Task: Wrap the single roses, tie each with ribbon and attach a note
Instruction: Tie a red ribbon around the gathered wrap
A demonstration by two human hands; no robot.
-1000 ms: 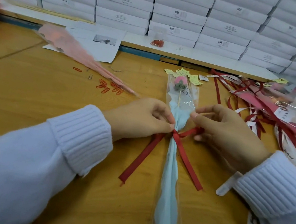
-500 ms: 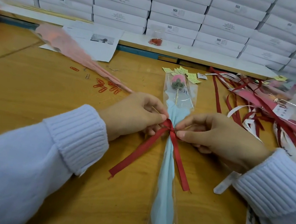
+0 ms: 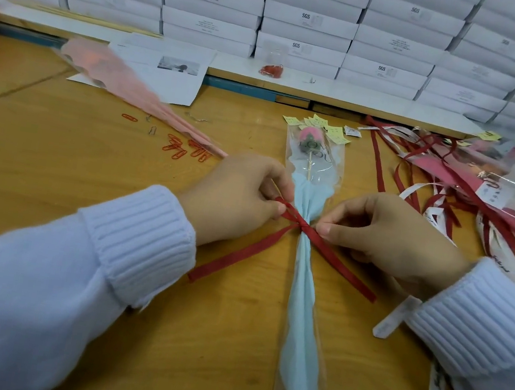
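Item: pink rose in pale-blue paper, clear sleeve point(image 3: 302, 285); wooden bench point(image 3: 52, 171) centre.
Left hand point(image 3: 242, 199): pinches thin dark-red ribbon point(image 3: 240, 255) loop.
Right hand point(image 3: 386, 237): pinches ribbon at knot, likely tightening.

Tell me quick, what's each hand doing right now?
Left hand: pinching the ribbon.
Right hand: pinching the ribbon too, from the other side.
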